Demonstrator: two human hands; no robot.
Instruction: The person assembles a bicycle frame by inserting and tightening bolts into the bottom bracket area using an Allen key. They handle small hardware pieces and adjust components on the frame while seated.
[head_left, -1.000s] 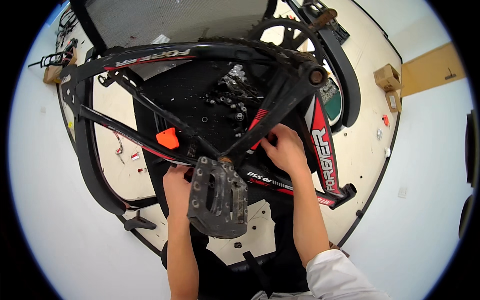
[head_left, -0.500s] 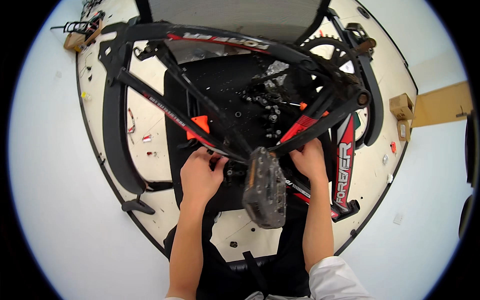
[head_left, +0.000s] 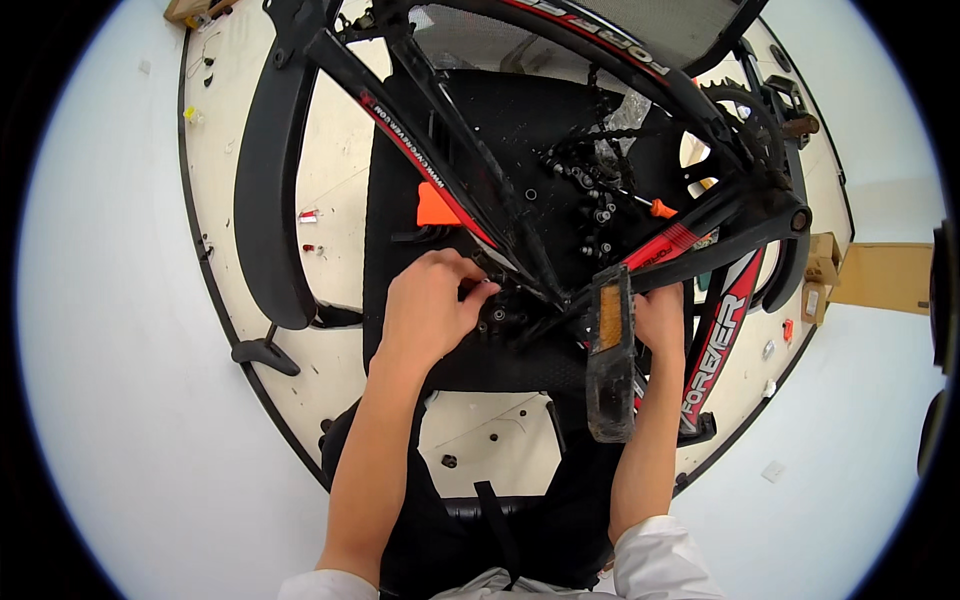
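A black and red bicycle frame (head_left: pixel 425 165) lies across a black office chair seat (head_left: pixel 400 345). Near the lower end of a thin frame tube, my left hand (head_left: pixel 430 305) is closed in a pinch of thumb and forefinger. Whatever sits between those fingertips is too small to make out. Small dark metal parts (head_left: pixel 500 316) lie just beside them. My right hand (head_left: pixel 660 315) is at the frame's underside, behind a worn black pedal (head_left: pixel 610 365) with an amber reflector. The frame and pedal hide most of its fingers.
An orange-handled screwdriver (head_left: pixel 655 206), a chain (head_left: pixel 600 115) and several small bolts and rings (head_left: pixel 598 215) lie on the seat. An orange piece (head_left: pixel 435 205) rests at left. Armrests (head_left: pixel 268 200) flank the seat. Cardboard boxes (head_left: pixel 822 258) and scattered small parts are on the floor.
The view has shifted, and the frame now appears farther right and turned. The pedal shows more edge-on. My left hand stays pinched near the tube end; my right hand remains under the frame.
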